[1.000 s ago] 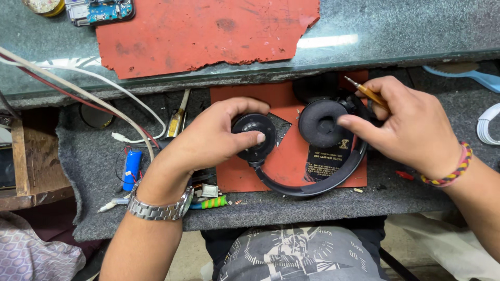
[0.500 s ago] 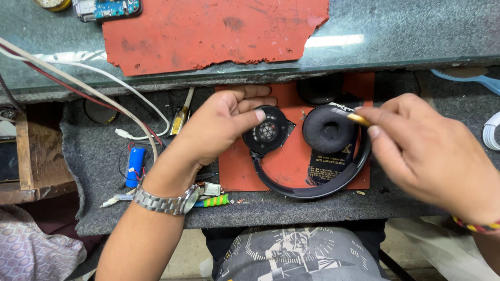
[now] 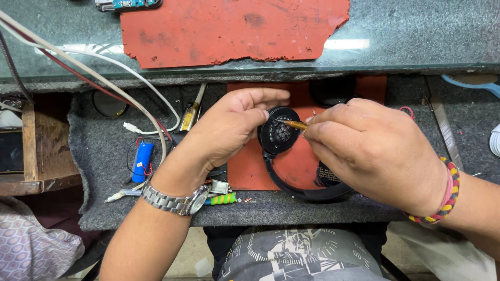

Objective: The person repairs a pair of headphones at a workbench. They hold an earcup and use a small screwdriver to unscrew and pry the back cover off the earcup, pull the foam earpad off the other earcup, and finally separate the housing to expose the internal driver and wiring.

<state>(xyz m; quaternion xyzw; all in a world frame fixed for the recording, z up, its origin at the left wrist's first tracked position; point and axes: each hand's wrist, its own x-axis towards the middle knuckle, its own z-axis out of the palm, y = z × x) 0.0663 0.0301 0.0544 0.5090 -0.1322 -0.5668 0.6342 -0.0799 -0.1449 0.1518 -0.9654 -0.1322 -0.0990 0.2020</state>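
A black pair of headphones (image 3: 307, 191) lies on a small red mat (image 3: 250, 171) on the grey felt bench. My left hand (image 3: 229, 127) grips the bare left earcup (image 3: 278, 136), whose cushion is off and grille exposed. My right hand (image 3: 370, 151) holds a thin yellow-handled tool (image 3: 298, 125) with its tip on that earcup's face. The right hand hides the other earcup and much of the headband. A loose black ear cushion (image 3: 333, 91) lies just behind the hands.
A glass shelf with a large torn red mat (image 3: 234, 31) runs along the back. White and red cables (image 3: 94, 67) cross at left. A blue battery cell (image 3: 141, 161), a screwdriver (image 3: 191, 112), a green spring part (image 3: 223, 199) and a wooden box (image 3: 36, 151) sit left.
My right hand has moved left from the right earcup and brought the tool's tip onto the bare left earcup. My left hand has shifted its grip to the cup's rim.
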